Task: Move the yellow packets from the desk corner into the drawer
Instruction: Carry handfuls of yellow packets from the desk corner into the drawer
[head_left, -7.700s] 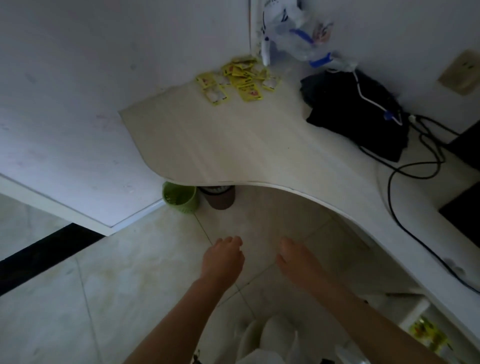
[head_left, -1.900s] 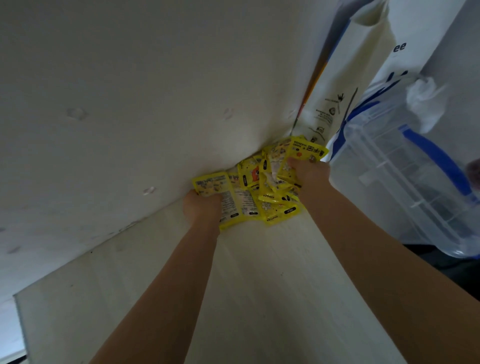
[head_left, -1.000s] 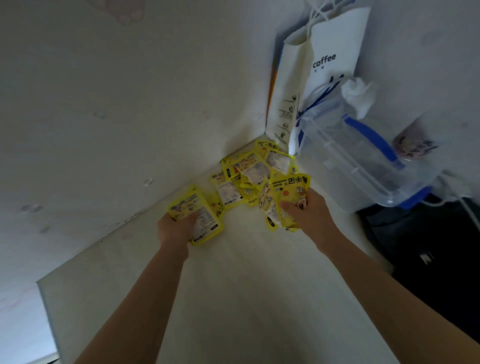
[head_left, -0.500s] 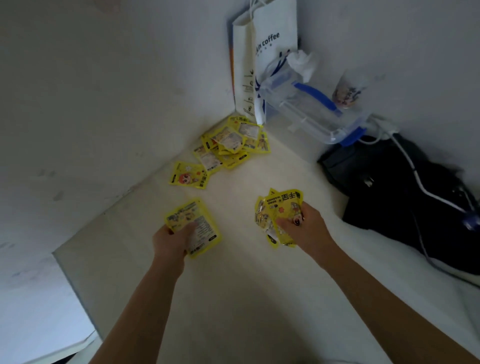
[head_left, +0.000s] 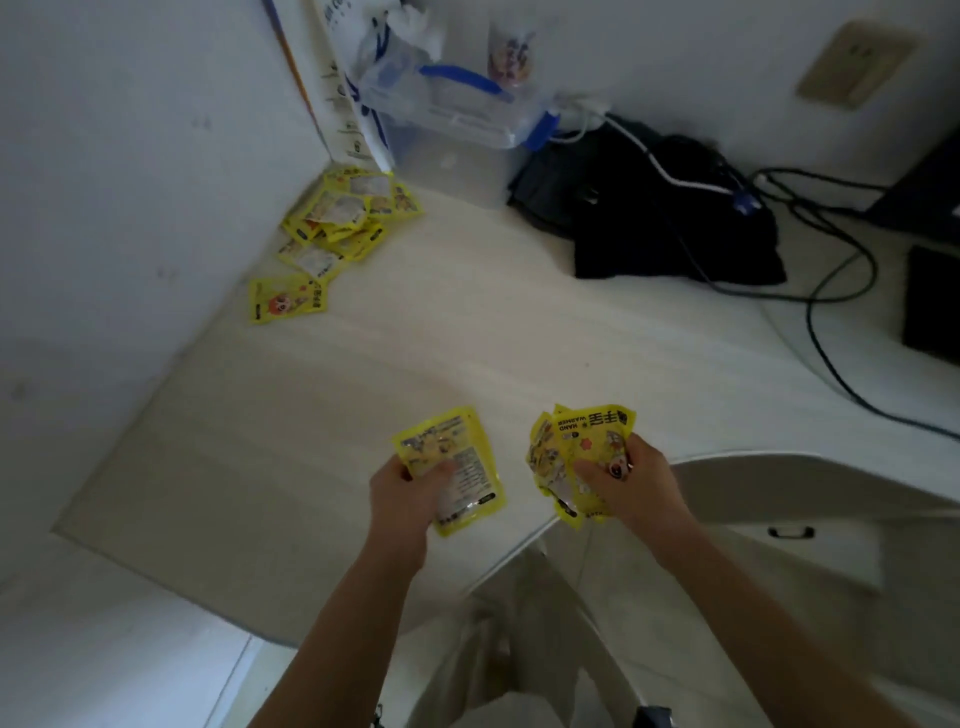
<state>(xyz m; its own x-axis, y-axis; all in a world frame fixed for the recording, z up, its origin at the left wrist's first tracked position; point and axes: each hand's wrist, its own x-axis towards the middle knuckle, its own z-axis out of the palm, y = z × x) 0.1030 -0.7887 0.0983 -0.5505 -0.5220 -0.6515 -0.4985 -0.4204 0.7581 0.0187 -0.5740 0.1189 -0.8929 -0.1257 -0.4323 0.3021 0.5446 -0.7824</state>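
My left hand grips a yellow packet over the desk's front part. My right hand holds a bunch of yellow hand-warmer packets near the curved front edge. Several more yellow packets lie heaped in the far left desk corner against the wall, with one loose packet a little nearer. Below the desk at right is a white drawer front with a dark handle; it looks closed.
The pale desk top runs along the wall. A clear plastic box with blue clips and a white paper bag stand behind the heap. A black cloth bundle, cables and dark devices fill the right side.
Both hands have pulled back from the corner toward the front edge, each carrying packets. The view has drawn away from the wall, and the drawer front has come into sight.
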